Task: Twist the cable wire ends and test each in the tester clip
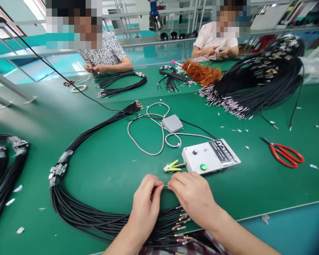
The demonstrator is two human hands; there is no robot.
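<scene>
My left hand and my right hand meet above the front of the bench, thumbs and fingers pinched. A short, thin pale wire spans the small gap between their fingertips; the rest of it is hidden in the fingers. Below both hands lies a looped bundle of black cables, its stripped ends showing coloured wires. Just beyond the fingertips sits a yellow-green clip on the shaft of a grey control box, which has a knob and a green button.
Red-handled pliers lie to the right. A grey foot pedal with a coiled cord is behind the box. More black cable bundles lie back right and at far left. Two people work across the green bench.
</scene>
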